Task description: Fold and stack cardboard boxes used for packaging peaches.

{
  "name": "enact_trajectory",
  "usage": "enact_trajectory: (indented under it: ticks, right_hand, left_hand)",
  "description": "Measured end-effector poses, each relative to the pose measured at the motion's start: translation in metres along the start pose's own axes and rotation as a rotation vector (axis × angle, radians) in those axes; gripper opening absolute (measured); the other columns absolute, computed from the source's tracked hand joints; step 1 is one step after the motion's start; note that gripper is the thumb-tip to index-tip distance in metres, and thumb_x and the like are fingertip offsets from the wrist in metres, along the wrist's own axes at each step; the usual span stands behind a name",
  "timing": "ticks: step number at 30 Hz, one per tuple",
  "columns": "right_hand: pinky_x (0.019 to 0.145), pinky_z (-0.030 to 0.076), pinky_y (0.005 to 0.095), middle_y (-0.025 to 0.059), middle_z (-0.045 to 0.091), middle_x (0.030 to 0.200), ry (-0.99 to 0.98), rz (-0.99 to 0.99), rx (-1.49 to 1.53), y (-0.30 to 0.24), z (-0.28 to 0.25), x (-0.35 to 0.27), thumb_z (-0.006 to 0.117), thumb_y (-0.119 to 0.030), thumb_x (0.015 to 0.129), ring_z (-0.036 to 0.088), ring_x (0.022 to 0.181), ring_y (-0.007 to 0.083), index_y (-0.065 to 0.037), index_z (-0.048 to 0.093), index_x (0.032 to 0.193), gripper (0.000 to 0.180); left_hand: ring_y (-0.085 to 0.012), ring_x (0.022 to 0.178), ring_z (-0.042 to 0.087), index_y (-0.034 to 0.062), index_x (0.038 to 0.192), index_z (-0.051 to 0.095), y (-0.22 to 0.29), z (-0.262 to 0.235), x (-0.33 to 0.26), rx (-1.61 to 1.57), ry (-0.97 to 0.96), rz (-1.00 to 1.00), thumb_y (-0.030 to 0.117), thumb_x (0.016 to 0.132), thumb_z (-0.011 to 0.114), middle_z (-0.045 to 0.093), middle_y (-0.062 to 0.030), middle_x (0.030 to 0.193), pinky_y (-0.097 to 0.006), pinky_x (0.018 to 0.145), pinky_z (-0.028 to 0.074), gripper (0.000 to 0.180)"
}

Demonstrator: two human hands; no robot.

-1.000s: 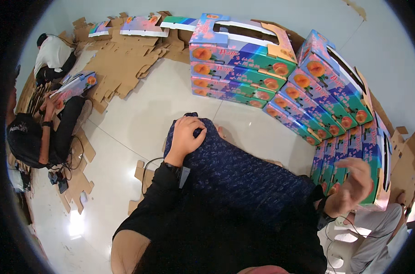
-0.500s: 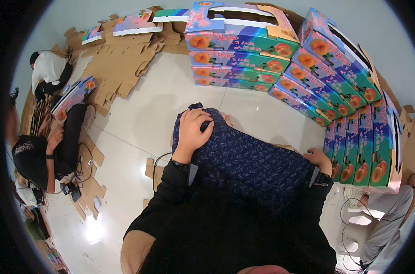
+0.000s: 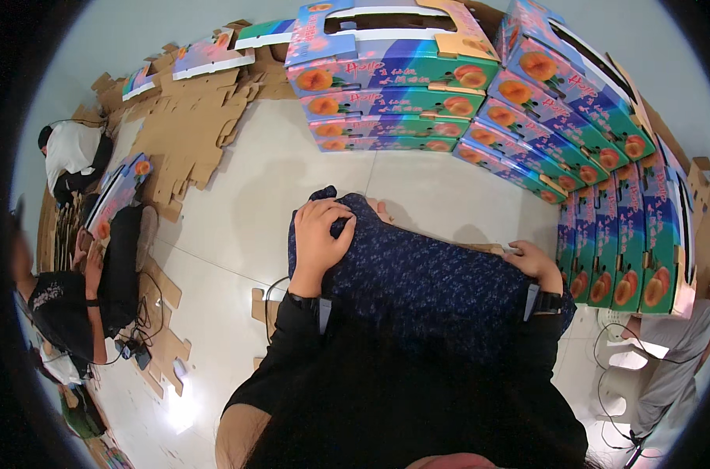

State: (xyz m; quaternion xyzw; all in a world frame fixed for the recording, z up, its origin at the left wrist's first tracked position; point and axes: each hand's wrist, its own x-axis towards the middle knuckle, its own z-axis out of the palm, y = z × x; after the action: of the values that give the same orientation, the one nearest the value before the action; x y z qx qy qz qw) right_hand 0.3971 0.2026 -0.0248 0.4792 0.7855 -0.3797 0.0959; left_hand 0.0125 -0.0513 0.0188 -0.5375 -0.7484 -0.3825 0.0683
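Right hand (image 3: 533, 262) lowered from the stacked fruit cartons (image 3: 605, 164) onto dark blue patterned fabric (image 3: 425, 273), fingers curled loosely, left hand (image 3: 320, 234) clutching the cloth's far edge, over the floor (image 3: 238, 234).

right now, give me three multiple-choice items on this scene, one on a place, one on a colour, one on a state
1. Where does the left hand rest?
A. on the dark blue patterned cloth
B. on a flat brown cardboard sheet
C. on the pale tiled floor

2. What colour is the fruit printed on the stacked blue and green printed cartons?
A. purple
B. orange
C. white

3. How do the brown cardboard sheets at the upper left lie?
A. folded up into boxes
B. rolled into tubes
C. flat on the floor

Answers:
1 A, its fingers curl over the cloth's upper edge.
2 B, round orange fruit shows on each carton side.
3 C, they are spread out unfolded, with cut-out edges showing.
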Motion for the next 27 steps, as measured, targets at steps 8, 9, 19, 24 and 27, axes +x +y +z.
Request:
enact_trajectory:
  ticks: [8, 9, 19, 24, 27]
  right_hand:
    - [0.091, 0.047, 0.0413, 0.0226, 0.062, 0.113, 0.029, -0.091, -0.334, -0.038, 0.005, 0.005, 0.065, -0.051, 0.079, 0.060, 0.106, 0.0357, -0.001, 0.060, 0.118, 0.064]
    - [0.092, 0.046, 0.0409, 0.0220, 0.061, 0.115, 0.047, -0.210, -0.474, -0.059, 0.004, 0.000, 0.065, -0.051, 0.079, 0.059, 0.107, 0.0349, -0.001, 0.060, 0.118, 0.064]
    - [0.087, 0.048, 0.0329, 0.0123, 0.049, 0.133, 0.375, -0.827, 0.128, -0.184, 0.004, 0.159, 0.075, -0.016, 0.076, 0.054, 0.112, 0.0250, -0.008, 0.062, 0.110, 0.037]
    - [0.074, 0.048, 0.0306, 0.0054, 0.060, 0.104, 0.262, -0.410, 0.847, -0.250, 0.020, 0.190, 0.066, -0.016, 0.079, 0.057, 0.095, 0.0146, -0.009, 0.063, 0.109, 0.031]
    - [0.069, 0.046, 0.0282, 0.0020, 0.061, 0.101, 0.320, -0.353, 1.017, -0.251, 0.025, 0.212, 0.059, -0.019, 0.082, 0.055, 0.090, 0.0125, -0.009, 0.063, 0.108, 0.027]
  left_hand:
    - [-0.0281, 0.086, 0.062, 0.0076, 0.072, 0.064, -0.018, 0.008, 0.008, -0.107, 0.058, -0.127, 0.015, 0.074, 0.067, 0.066, -0.0078, 0.083, -0.040, 0.082, 0.042, 0.008]
    - [-0.0296, 0.083, 0.062, 0.0069, 0.071, 0.063, -0.018, 0.009, 0.009, -0.110, 0.058, -0.133, 0.014, 0.073, 0.067, 0.065, -0.0091, 0.080, -0.040, 0.079, 0.043, 0.008]
    - [-0.0313, 0.074, 0.061, 0.0050, 0.066, 0.060, -0.012, 0.015, 0.015, -0.115, 0.159, -0.063, 0.012, 0.072, 0.065, 0.065, -0.0102, 0.075, -0.042, 0.070, 0.044, 0.010]
    - [-0.0303, 0.073, 0.059, 0.0056, 0.066, 0.059, -0.017, 0.015, 0.007, -0.007, 0.135, -0.128, 0.015, 0.072, 0.065, 0.061, -0.0084, 0.072, -0.041, 0.071, 0.042, 0.012]
    - [-0.0297, 0.075, 0.058, 0.0062, 0.065, 0.059, -0.016, 0.015, 0.009, -0.020, 0.123, -0.141, 0.015, 0.072, 0.065, 0.060, -0.0078, 0.071, -0.041, 0.073, 0.042, 0.012]
